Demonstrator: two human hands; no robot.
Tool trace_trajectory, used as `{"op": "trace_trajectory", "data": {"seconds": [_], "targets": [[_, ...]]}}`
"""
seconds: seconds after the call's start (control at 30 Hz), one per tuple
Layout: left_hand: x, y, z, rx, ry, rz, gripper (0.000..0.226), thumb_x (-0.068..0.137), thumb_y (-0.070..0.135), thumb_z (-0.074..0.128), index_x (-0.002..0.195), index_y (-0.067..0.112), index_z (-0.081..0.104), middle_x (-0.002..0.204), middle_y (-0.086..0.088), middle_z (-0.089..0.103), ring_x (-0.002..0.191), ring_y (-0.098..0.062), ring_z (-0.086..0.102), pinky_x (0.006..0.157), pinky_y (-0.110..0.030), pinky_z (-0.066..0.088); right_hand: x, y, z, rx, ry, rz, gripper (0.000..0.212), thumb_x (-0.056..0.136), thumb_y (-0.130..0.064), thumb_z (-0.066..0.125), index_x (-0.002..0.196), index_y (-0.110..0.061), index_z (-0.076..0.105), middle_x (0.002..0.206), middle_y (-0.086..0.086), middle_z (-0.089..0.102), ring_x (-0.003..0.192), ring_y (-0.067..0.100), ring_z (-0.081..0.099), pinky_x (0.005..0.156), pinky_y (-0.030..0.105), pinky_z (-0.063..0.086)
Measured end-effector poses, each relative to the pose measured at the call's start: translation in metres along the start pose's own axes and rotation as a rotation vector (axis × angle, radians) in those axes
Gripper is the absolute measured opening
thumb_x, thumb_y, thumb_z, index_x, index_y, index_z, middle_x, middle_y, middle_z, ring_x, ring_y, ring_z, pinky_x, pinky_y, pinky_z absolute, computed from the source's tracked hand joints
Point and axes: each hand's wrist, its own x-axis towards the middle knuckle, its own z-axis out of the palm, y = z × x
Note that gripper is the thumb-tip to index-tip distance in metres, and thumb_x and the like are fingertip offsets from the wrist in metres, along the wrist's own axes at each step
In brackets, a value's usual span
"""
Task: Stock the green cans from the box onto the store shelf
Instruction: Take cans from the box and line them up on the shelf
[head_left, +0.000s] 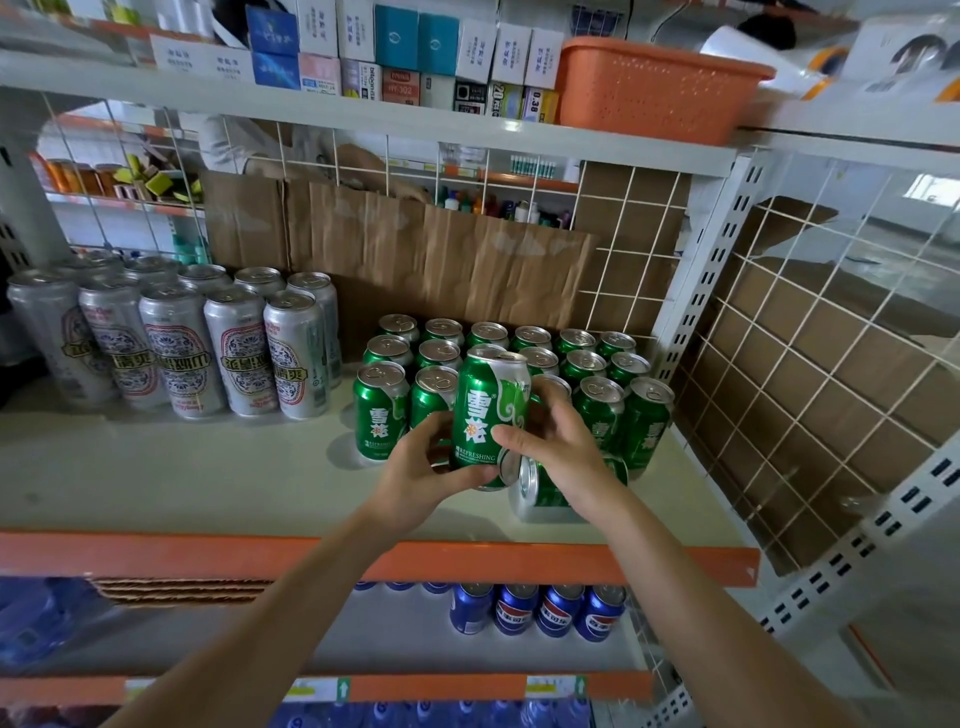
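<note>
Gripping one green can (488, 415) from both sides: left hand (423, 467) curled round the lower body, right hand (558, 447) with thumb on the front, fingers wrapped behind. Held upright, seemingly clear of the shelf (182, 478) below it, just in front of the standing green cans (587, 364). Just below-right of it, under the right wrist, a second can (540, 493) lying on its side; cannot tell whether loose or pinned. Likely to roll toward the orange lip (156, 553) below and drop if nudged during set-down. Also apt to clip front-row tops behind it and topple neighbours. Silver cans (234, 348) well left, out of harm.
</note>
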Motion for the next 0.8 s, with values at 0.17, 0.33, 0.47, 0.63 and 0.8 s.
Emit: {"op": "trace_trajectory", "data": {"seconds": [0.17,0.33,0.47,0.63,0.8], "targets": [[-0.002,0.002,0.007,0.015,0.086,0.023,0.070,0.055,0.029,0.084,0.116,0.006,0.055,0.102,0.001,0.067,0.087,-0.008,0.067,0.071,-0.019,0.053,-0.004,0.007,0.007,-0.009,0.066,-0.013,0.048,0.074,-0.010,0.076,0.113,-0.024,0.051,0.108,-0.003,0.064,0.094,-0.001,0.064,0.077,0.017,0.051],[-0.004,0.002,0.015,0.084,0.193,0.056,0.059,0.063,0.012,0.085,0.114,0.009,0.055,0.098,0.003,0.067,0.089,-0.013,0.066,0.073,-0.024,0.055,-0.007,0.009,0.014,-0.016,0.121,0.000,0.043,0.076,-0.008,0.072,0.113,-0.018,0.053,0.103,-0.002,0.066,0.086,0.000,0.066,0.072,0.020,0.055],[-0.005,0.000,0.021,0.142,0.224,0.078,0.058,0.061,0.017,0.086,0.108,0.021,0.052,0.097,0.009,0.065,0.084,-0.003,0.064,0.075,-0.026,0.056,-0.006,0.008,0.014,-0.036,0.129,-0.005,0.040,0.076,-0.011,0.075,0.111,-0.017,0.057,0.102,0.000,0.068,0.090,0.006,0.067,0.072,0.022,0.054],[-0.005,-0.003,0.021,0.163,0.177,0.086,0.060,0.059,0.015,0.086,0.104,0.028,0.049,0.097,0.015,0.061,0.085,0.001,0.062,0.072,-0.016,0.053,-0.006,0.008,0.008,-0.071,0.106,-0.035,0.039,0.072,-0.009,0.076,0.106,-0.016,0.058,0.099,0.001,0.069,0.091,0.011,0.068,0.075,0.020,0.053],[-0.003,0.002,-0.001,0.265,-0.024,0.068,0.096,0.043,0.063,0.081,0.122,0.022,0.044,0.108,0.014,0.059,0.100,-0.004,0.060,0.086,-0.017,0.051,-0.009,0.012,0.008,-0.151,0.105,-0.029,0.044,0.067,-0.017,0.079,0.106,-0.016,0.058,0.098,-0.001,0.069,0.091,0.009,0.067,0.076,0.020,0.052]]}}
